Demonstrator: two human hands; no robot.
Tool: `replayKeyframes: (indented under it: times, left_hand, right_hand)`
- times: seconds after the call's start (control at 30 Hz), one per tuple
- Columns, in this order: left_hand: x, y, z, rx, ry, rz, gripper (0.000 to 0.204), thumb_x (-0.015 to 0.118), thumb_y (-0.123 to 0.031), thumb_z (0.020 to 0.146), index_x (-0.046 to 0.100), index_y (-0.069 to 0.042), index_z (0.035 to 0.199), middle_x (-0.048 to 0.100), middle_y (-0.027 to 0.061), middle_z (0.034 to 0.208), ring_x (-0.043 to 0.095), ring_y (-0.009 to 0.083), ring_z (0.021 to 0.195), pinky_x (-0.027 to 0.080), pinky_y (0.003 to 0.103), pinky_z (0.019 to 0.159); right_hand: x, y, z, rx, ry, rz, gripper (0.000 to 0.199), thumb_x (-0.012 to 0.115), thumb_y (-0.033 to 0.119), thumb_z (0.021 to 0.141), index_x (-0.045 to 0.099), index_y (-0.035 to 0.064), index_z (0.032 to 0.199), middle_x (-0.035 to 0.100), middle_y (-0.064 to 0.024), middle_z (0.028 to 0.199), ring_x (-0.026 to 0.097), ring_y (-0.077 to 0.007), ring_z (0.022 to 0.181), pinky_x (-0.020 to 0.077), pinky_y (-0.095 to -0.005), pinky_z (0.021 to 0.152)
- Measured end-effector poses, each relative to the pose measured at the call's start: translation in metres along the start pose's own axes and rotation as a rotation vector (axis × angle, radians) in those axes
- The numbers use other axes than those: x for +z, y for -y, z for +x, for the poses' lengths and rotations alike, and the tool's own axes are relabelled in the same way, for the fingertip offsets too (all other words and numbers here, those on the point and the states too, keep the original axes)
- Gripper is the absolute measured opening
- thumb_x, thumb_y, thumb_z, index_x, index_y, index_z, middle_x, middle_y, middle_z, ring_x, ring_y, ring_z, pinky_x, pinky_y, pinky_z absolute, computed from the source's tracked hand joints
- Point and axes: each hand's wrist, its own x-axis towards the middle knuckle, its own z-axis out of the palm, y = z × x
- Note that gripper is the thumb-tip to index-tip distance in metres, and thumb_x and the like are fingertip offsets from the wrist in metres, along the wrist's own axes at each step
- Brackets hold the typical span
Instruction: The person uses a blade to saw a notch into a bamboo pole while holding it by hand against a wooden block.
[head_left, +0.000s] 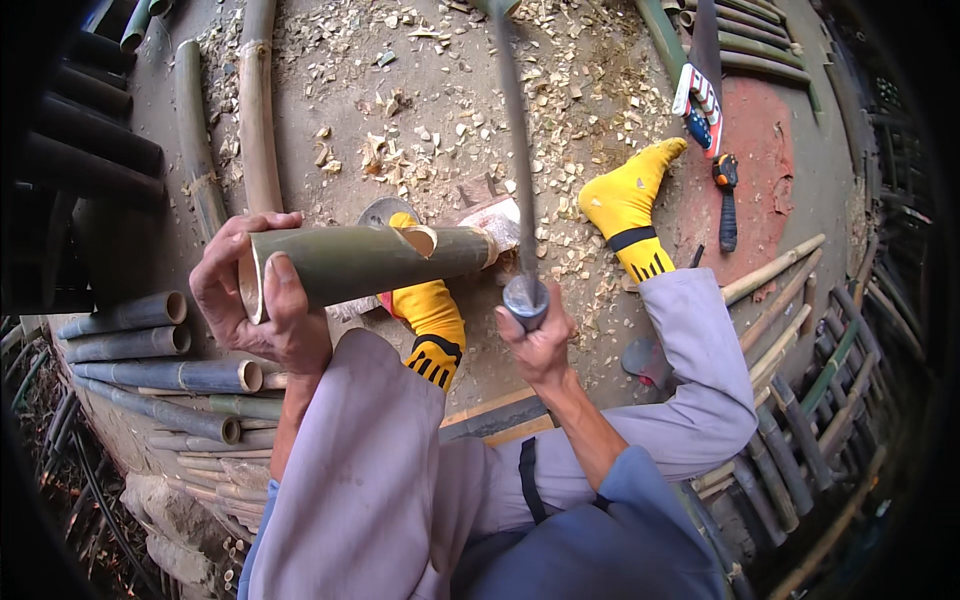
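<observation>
Bamboo section [360,265]: left grip [280,330] on one end, blade tool [518,150] in right grip [542,345]

Section sits near-level in front of the person, over the left yellow sock [430,312]; notch cut in its upper side toward the right end. Left grip clamps the hollow left end, thumb and fingers round the rim. Right end by a pale wood block [507,222]; can't tell if touching. Right grip wrapped round the tool's grey handle [525,303]; blade runs to top of view, blurred, just right of the section. Chips [390,110] strewn over the ground [310,200]. Saw [700,105] upper right, by a red patch [770,150]. Cut poles [170,375] stacked left.
</observation>
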Motion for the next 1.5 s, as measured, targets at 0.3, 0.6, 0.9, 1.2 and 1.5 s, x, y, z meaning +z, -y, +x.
replayKeyframes:
  times: [0.3,0.6,0.9,1.2,1.5]
  left_hand:
    - [-0.004,0.001,-0.001,-0.091,-0.110,0.008,0.027,0.059,-0.003,0.083,0.050,-0.002,0.109,0.056,0.0160,0.100,0.062,0.0253,0.087,0.054,0.039,0.078]
    - [0.005,-0.004,-0.001,-0.176,-0.139,0.099,0.028,0.060,-0.001,0.087,0.053,0.001,0.114,0.058,0.0147,0.103,0.063,0.0217,0.088,0.053,0.034,0.080]
    - [0.007,-0.003,0.005,-0.250,-0.139,0.171,0.023,0.061,-0.006,0.090,0.061,0.001,0.111,0.062,0.0105,0.098,0.062,0.0154,0.082,0.051,0.027,0.077]
    - [-0.098,0.077,-0.008,-0.276,0.225,1.133,0.042,0.069,-0.015,0.078,0.060,-0.005,0.118,0.057,0.0139,0.119,0.056,0.0245,0.106,0.043,0.037,0.098]
    - [-0.023,0.101,0.009,-0.280,0.840,0.826,0.083,0.070,-0.018,0.065,0.037,-0.015,0.141,0.048,0.0167,0.131,0.047,0.0347,0.121,0.035,0.043,0.108]
  right_hand:
    - [0.001,-0.016,0.000,0.355,0.166,-0.007,0.041,0.066,0.038,0.087,0.055,0.0010,0.099,0.060,-0.0082,0.068,0.063,-0.0176,0.060,0.0494,-0.0315,0.055]
    - [0.005,-0.053,-0.001,0.474,0.205,-0.068,0.042,0.062,0.041,0.089,0.054,0.0017,0.100,0.059,-0.0067,0.066,0.061,-0.0155,0.057,0.0488,-0.0304,0.051]
    - [0.008,-0.030,-0.001,0.053,0.043,-0.055,0.036,0.069,0.030,0.085,0.054,0.0008,0.099,0.063,-0.0112,0.071,0.064,-0.0177,0.062,0.0493,-0.0322,0.054]
    - [0.014,-0.066,-0.007,0.463,0.232,-0.022,0.046,0.066,0.043,0.085,0.053,0.0014,0.099,0.064,-0.0164,0.073,0.067,-0.0338,0.071,0.0504,-0.0414,0.062]
    - [0.009,-0.066,-0.003,0.398,0.251,-0.109,0.047,0.067,0.043,0.085,0.049,0.0034,0.103,0.065,-0.0184,0.077,0.067,-0.0360,0.073,0.0501,-0.0425,0.060]
